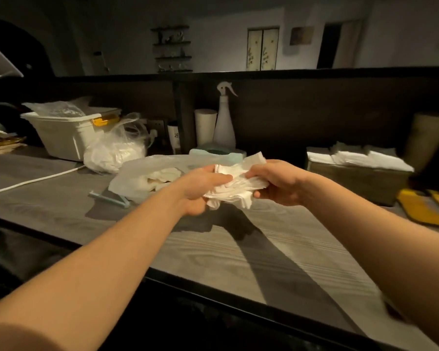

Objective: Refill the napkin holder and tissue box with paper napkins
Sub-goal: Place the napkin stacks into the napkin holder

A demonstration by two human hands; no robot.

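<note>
Above the middle of the grey wooden counter (238, 249) both my hands hold one wad of white paper napkins (238, 184). My left hand (200, 188) grips its left end, thumb on top. My right hand (279, 183) grips its right end. Just behind the hands lies an open clear plastic bag (147, 173) with more napkins inside. At the right stands a rectangular tissue box (352, 183) with white napkins (360, 158) piled across its top. A pale green round holder (216, 152) shows partly behind the bag.
A white plastic bin (66, 133) and a knotted bag of white paper (112, 153) sit at the back left. A spray bottle (223, 122) and a white cup (205, 126) stand against the dark back wall. A yellow object (426, 206) lies far right, a pale clip (109, 197) near the bag.
</note>
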